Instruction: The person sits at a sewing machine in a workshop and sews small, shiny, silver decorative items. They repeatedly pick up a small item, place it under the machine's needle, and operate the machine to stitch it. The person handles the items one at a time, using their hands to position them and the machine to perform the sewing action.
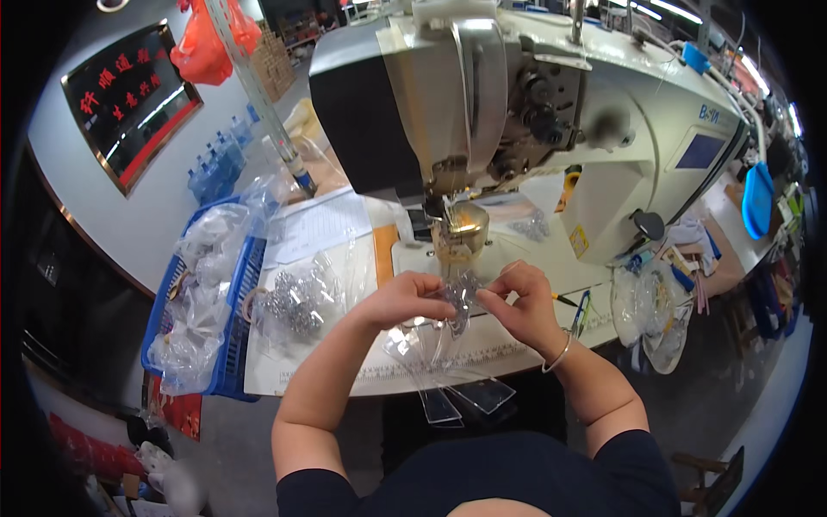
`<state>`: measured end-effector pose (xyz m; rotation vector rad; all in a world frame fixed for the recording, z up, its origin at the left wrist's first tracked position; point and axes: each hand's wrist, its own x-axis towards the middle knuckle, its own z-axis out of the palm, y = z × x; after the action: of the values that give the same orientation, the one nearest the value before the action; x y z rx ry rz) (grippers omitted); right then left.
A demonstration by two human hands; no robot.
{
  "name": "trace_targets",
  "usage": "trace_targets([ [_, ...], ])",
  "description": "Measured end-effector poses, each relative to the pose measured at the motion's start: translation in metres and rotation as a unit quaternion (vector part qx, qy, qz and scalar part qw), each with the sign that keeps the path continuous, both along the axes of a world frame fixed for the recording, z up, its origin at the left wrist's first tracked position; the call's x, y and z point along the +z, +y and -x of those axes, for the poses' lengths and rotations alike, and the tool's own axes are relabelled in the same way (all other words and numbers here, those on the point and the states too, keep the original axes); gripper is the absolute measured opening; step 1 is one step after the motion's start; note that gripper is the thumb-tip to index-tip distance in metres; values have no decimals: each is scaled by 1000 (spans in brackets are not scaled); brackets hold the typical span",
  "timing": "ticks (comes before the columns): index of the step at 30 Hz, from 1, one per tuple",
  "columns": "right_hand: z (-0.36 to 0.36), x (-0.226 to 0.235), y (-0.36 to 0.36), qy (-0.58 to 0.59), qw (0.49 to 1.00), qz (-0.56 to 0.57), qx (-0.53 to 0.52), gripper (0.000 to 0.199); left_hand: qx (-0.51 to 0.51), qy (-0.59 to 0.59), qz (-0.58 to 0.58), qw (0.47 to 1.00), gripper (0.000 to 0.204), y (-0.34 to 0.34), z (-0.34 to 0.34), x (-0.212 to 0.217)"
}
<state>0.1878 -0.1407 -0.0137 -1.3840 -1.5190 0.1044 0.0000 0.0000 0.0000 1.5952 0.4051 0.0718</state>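
Observation:
Just in front of the sewing machine [534,103], both my hands pinch a small crumpled piece of clear plastic [463,297]. My left hand [407,300] has it between thumb and fingers from the left. From the right, my right hand [522,302] grips its other side, fingertips curled in. Glare hides the exact shape of the piece. Clear plastic strips [439,403] lie below my hands and hang over the table's front edge. The lit needle area [461,220] is right behind my fingers, apart from them.
Left on the table [267,366] lies a heap of shiny clear-and-grey pieces [301,302], beside papers [323,226]. A blue basket [245,297] with plastic bags stands at the left edge. Scissors [584,312] lie right of my right hand, near more bagged plastic [650,310].

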Motion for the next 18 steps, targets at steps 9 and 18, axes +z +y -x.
trace_targets([
  [9, -1, 23, 64, 259, 966, 14, -8, 17, 33, 93, 151, 984, 18, 67, -26, 67],
  [18, 0, 27, 87, 107, 989, -27, -102, 17, 35, 11, 106, 994, 43, 106, -37, 76],
])
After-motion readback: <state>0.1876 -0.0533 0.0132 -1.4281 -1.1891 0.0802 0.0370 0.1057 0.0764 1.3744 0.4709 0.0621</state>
